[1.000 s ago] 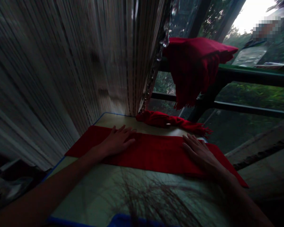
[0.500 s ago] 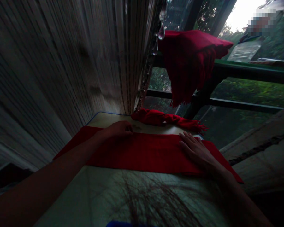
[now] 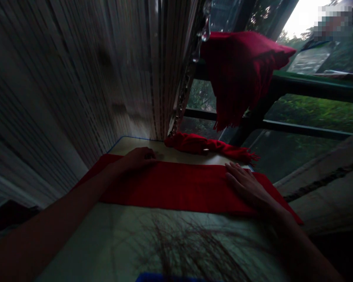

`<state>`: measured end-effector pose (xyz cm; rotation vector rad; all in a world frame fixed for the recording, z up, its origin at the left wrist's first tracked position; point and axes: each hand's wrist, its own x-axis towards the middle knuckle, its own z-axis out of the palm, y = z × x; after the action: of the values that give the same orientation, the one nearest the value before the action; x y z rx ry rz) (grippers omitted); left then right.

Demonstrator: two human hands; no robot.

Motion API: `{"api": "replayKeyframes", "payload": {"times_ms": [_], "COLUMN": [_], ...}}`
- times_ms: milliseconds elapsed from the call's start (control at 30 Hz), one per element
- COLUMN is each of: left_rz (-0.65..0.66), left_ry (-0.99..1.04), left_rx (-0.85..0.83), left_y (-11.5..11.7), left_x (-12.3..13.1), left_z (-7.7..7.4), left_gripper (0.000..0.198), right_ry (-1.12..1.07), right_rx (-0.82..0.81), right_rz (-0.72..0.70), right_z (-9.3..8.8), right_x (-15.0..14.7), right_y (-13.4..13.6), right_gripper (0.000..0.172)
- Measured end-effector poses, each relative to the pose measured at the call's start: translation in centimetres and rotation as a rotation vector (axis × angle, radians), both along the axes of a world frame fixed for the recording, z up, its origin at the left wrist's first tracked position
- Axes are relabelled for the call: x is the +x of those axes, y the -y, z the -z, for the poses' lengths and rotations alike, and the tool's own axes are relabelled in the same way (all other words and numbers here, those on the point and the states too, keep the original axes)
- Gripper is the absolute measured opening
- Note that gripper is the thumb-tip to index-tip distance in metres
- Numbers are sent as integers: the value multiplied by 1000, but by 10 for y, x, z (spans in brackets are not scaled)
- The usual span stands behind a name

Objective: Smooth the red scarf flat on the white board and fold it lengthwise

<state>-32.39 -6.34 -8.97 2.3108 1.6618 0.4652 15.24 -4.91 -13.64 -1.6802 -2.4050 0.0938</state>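
Dim light, window side of the room. A long red scarf (image 3: 182, 186) lies spread flat across the tabletop (image 3: 129, 243), running left to right. Its left end reaches the edge by the curtain, and its right end passes beyond the right edge.

Left hand (image 3: 138, 157): at the scarf's far hem, left of the middle. Fingers (image 3: 150, 156) curled under in a loose fist, knuckles up, tips at the line where cloth meets bare tabletop. Whether they pinch the hem or only press on it, I cannot tell; it is too dark there.

Right hand (image 3: 246, 186): palm down on the scarf near its right end. Fingers (image 3: 234, 171) straight and close together, pointing toward the window, holding nothing. The forearm crosses the scarf's near edge.

The hands are well apart, with a smooth stretch of cloth between them.

Beyond the flat scarf, a crumpled scarf (image 3: 206, 145), also red, lies bunched like a rope along the far edge, fringe trailing right. A strip of bare tabletop separates the two.

Above it, a folded scarf (image 3: 238, 66) of the same red is draped over the dark window rail (image 3: 312, 92), fringe hanging down.

To the left, a string curtain (image 3: 91, 78) falls to the tabletop's far corner, with clear glass drops (image 3: 205, 33) at its right edge.

The tabletop is pale and glossy, edged in blue, and reflects bare branches
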Motion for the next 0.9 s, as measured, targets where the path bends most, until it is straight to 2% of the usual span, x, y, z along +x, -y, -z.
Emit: {"api": "replayKeyframes", "payload": {"times_ms": [400, 533, 767, 900], "left_rz": [-45, -57, 25, -7], "left_ry": [-7, -12, 43, 77], "left_rx": [13, -18, -140, -211], "left_y": [1, -4, -1, 4], "left_x": [-7, -20, -51, -66], "left_z": [-4, -6, -16, -20], "left_gripper": [43, 45, 54, 50], "right_ry": [-11, -13, -19, -19], "right_rx": [-30, -34, -43, -53], "right_rz": [13, 13, 12, 15], "right_z": [-7, -7, -6, -9], "right_x": [-1, -1, -1, -1], "right_y": [6, 5, 5, 6], "right_gripper": [72, 72, 73, 75]}}
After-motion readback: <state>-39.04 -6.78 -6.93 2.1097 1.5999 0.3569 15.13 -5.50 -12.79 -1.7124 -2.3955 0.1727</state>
